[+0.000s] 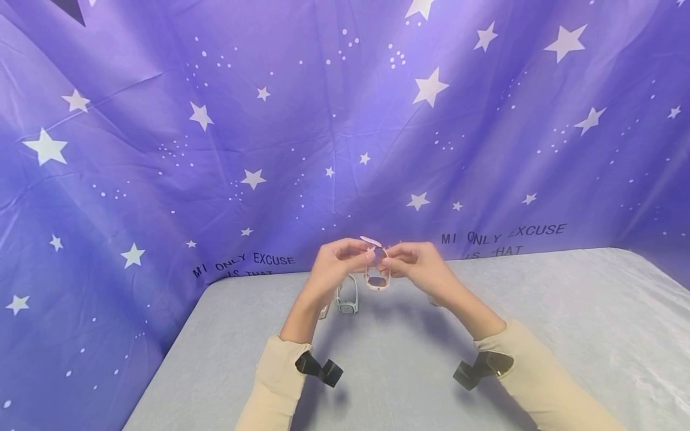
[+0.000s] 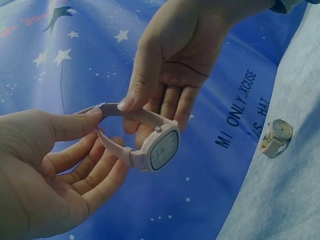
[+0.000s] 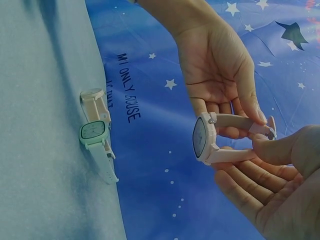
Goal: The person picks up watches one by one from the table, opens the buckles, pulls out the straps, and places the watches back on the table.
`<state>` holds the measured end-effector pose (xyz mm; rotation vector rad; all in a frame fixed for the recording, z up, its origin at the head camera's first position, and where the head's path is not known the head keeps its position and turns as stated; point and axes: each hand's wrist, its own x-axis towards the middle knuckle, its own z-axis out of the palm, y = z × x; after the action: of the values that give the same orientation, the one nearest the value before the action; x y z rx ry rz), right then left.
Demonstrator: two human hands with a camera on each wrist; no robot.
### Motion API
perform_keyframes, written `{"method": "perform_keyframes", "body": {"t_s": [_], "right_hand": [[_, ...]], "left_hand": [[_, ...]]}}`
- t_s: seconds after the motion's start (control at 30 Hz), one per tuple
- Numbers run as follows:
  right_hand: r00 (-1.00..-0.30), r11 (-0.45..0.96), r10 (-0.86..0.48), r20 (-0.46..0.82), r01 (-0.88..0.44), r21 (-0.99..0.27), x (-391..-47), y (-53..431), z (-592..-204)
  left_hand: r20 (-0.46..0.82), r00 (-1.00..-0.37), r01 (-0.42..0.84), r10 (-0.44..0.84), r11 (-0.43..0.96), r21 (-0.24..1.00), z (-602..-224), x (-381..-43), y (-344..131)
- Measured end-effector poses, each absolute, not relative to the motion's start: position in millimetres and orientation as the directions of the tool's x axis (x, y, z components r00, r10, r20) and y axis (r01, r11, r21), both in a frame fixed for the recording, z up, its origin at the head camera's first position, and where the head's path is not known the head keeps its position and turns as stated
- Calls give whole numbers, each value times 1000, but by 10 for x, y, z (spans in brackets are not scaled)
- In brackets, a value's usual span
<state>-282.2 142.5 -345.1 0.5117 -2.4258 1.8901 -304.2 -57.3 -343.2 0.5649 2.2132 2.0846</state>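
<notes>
A pale pink wristwatch (image 1: pixel 378 282) hangs above the table's far part, its strap bent into a loop and its face lowest in the head view. From the left, my left hand (image 1: pixel 341 263) pinches the strap between thumb and fingers. My right hand (image 1: pixel 419 263) pinches the strap from the other side. The left wrist view shows the square-cornered watch face (image 2: pixel 164 150) and its crown. In the right wrist view a metal buckle (image 3: pixel 271 133) sits by the right thumb; whether it is fastened I cannot tell.
On the grey cloth-covered table (image 1: pixel 399 371), a mint green watch (image 1: pixel 347 307) and a cream watch (image 3: pixel 94 104) lie side by side at the left. Another pale watch (image 2: pixel 281 131) lies at the right, mostly behind my right forearm in the head view. A purple star-printed curtain (image 1: pixel 334 120) hangs behind.
</notes>
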Motion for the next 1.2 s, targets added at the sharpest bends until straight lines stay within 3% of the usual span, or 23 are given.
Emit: {"method": "perform_keyframes", "body": {"t_s": [1.2], "right_hand": [[-946, 176, -236, 222, -266, -948, -2815, 1440, -3447]], "left_hand": [[188, -948, 198, 258, 16, 980, -3442, -3073, -575]]}}
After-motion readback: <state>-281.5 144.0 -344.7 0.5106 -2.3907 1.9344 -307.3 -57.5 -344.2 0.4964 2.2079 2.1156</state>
